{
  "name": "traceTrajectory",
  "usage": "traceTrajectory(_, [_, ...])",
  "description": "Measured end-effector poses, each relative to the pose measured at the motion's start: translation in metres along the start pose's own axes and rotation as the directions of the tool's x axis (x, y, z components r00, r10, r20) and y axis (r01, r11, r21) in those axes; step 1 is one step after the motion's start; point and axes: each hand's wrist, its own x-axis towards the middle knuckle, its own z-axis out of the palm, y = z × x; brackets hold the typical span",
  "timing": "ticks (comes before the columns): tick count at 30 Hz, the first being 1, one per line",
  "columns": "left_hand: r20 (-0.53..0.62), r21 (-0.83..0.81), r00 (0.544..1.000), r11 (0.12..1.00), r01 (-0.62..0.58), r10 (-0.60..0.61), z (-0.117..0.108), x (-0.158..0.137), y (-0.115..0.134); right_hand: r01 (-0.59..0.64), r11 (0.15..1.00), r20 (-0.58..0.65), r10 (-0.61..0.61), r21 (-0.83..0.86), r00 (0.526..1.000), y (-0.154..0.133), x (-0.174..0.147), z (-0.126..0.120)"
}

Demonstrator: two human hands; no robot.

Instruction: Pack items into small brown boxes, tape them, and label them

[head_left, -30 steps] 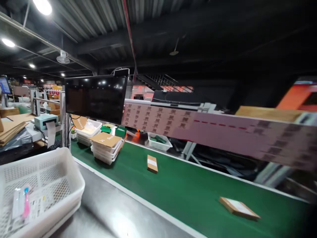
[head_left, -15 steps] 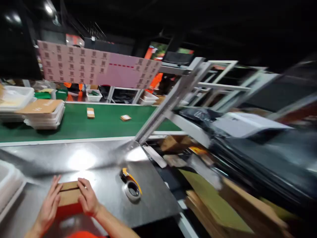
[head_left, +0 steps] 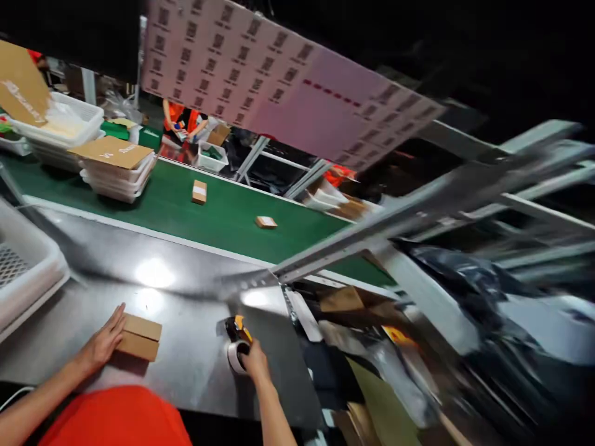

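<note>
A small brown cardboard box (head_left: 139,337) lies on the steel bench, a seam running across its top. My left hand (head_left: 105,341) rests against the box's left side with its fingers stretched out. Over to the right, my right hand (head_left: 255,360) is closed round the yellow handle of a tape dispenser (head_left: 239,328). The dispenser carries a wide roll of tape (head_left: 236,358) and has a dark front end. My right fingers are partly hidden behind the handle and roll.
White plastic baskets (head_left: 35,266) stand at the bench's left. Behind the steel bench (head_left: 186,310) runs a green conveyor belt (head_left: 223,214) with stacked trays (head_left: 139,183) and two small boxes. A slanted metal post (head_left: 325,241) and cardboard-filled shelving border the right. A printed code board (head_left: 260,74) hangs above.
My right hand has left the box, moved right and taken hold of the tape dispenser. My left hand stays at the box. The view has tilted and shifted.
</note>
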Motion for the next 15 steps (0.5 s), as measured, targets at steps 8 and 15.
traceTrajectory(8, [-0.023,-0.149,0.995,0.985,0.089,-0.094,-0.007,-0.002,0.034,0.308,0.931,0.189,-0.344,0.198,0.920,-0.070,-0.038,0.017])
traceTrajectory(15, [-0.011,-0.430,0.977,0.883,0.187,-0.212,-0.007,-0.004,0.048,0.878,0.375,0.159,-0.926,0.298,0.342,-0.174,-0.086,0.076])
